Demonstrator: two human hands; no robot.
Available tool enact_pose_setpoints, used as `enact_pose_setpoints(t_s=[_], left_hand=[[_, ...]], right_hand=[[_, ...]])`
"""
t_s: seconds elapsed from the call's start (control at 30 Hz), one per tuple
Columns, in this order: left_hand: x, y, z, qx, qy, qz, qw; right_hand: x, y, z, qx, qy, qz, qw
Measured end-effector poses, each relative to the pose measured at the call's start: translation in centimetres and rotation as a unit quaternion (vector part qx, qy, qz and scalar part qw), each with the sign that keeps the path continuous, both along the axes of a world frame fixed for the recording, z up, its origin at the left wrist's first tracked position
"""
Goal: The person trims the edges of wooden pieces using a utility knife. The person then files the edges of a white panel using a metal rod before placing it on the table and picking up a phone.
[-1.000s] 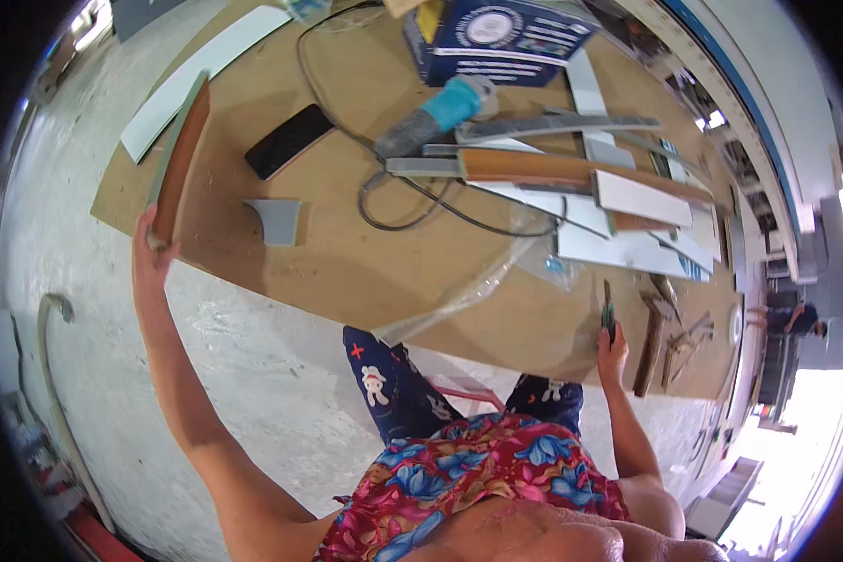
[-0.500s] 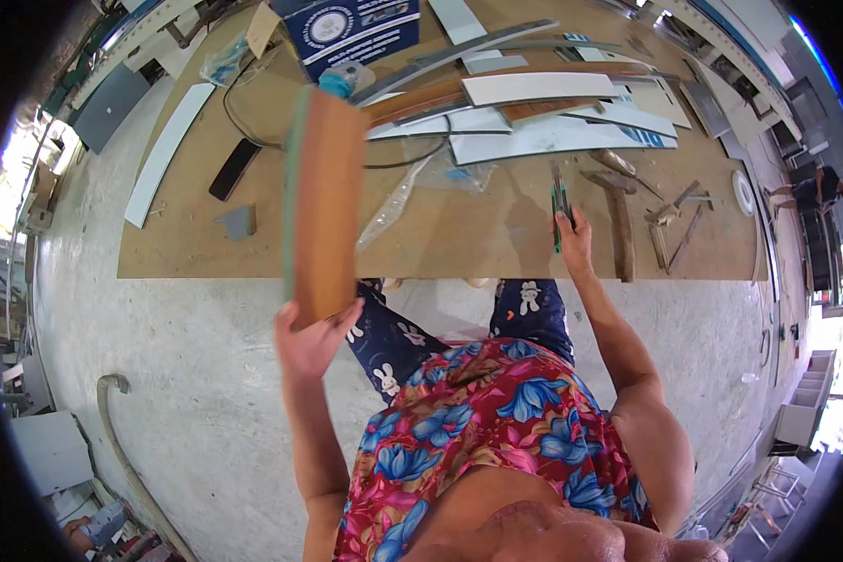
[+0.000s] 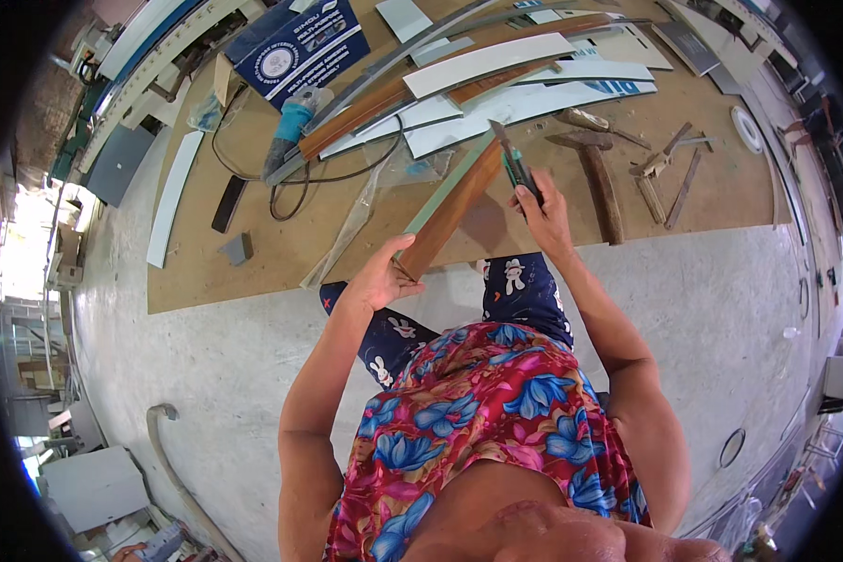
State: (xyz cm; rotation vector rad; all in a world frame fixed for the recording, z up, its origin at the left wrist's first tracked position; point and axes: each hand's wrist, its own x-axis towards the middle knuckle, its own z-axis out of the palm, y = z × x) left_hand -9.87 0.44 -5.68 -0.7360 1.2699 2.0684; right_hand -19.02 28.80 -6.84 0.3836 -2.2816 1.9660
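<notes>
My left hand [image 3: 377, 281] is closed round the near end of a brown wood-look board [image 3: 451, 214] with a pale green edge strip. The board tilts over the table's front part, its far end pointing up and to the right. In my right hand [image 3: 545, 217] is a green-and-black utility knife [image 3: 517, 170], its blade pointing toward the back of the table, beside the board's far end. Whether the blade touches the board I cannot tell.
White and brown strips [image 3: 492, 64] lie piled across the table [image 3: 281, 267]. A blue box [image 3: 300, 58], a teal power tool [image 3: 292, 126] with a cable and a black phone [image 3: 228, 204] are at left. To the right lie a hammer [image 3: 598, 183] and metal hand tools [image 3: 663, 169].
The board has swung down and rightward from upright, with my left hand moving right and up. My right hand has brought the utility knife left and up, next to the board. The view has turned.
</notes>
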Motion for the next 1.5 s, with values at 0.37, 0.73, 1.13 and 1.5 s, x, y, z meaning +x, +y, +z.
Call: enact_pose_setpoints(t_s=[0.37,0.73,1.13,1.5], left_hand=[[0.1,0.4,0.1,-0.092,0.059,0.018,0.994],[1.6,1.3,0.2,-0.570,0.251,-0.138,0.770],[1.3,4.6,1.5,-0.572,0.397,0.011,0.718],[1.3,4.1,1.7,-0.569,0.389,-0.017,0.724]], right_hand=[[-2.8,-3.2,2.2,0.105,0.107,0.088,0.985],[-1.6,-2.8,2.3,0.108,0.102,0.062,0.987],[6.6,-3.7,6.3,0.012,-0.118,0.274,0.955],[-5.4,2.7,1.9,-0.044,-0.210,0.162,0.963]])
